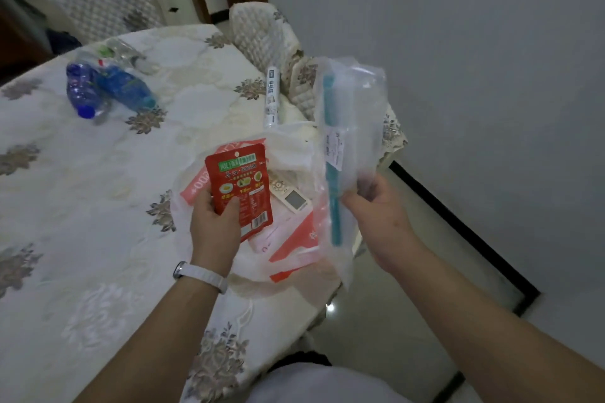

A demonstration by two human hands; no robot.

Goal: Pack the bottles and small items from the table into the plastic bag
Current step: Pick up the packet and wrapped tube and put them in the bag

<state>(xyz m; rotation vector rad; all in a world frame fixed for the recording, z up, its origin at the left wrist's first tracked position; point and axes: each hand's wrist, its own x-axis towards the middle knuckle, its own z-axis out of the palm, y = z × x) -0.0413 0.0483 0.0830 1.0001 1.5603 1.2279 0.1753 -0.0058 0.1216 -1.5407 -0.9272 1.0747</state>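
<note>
At the far left of the floral-clothed table [65, 206] we see a dark blue bottle [80, 88] and a lighter blue bottle [126, 88] lying on their sides and touching, with a clear bottle [126, 52], blurred, just beyond them. Toward the centre, the left hand [212, 222], a white band [201, 273] on its wrist, pinches the lower left corner of a red sachet [240, 193] between thumb and curled fingers and holds it upright over the plastic bag [294, 239]. This bag, white with red print, lies open on the near right part of the table, well apart from the bottles. Within its mouth we note a white remote control [293, 195] with a small screen. Beyond the bag a white labelled tube [271, 98] lies at the far table edge, near a quilted chair [262, 33]. At the right, the right hand [376, 206] grips the lower part of a clear plastic packet [353, 127] enclosing a teal stick [332, 173], held upright just beside the bag.
</note>
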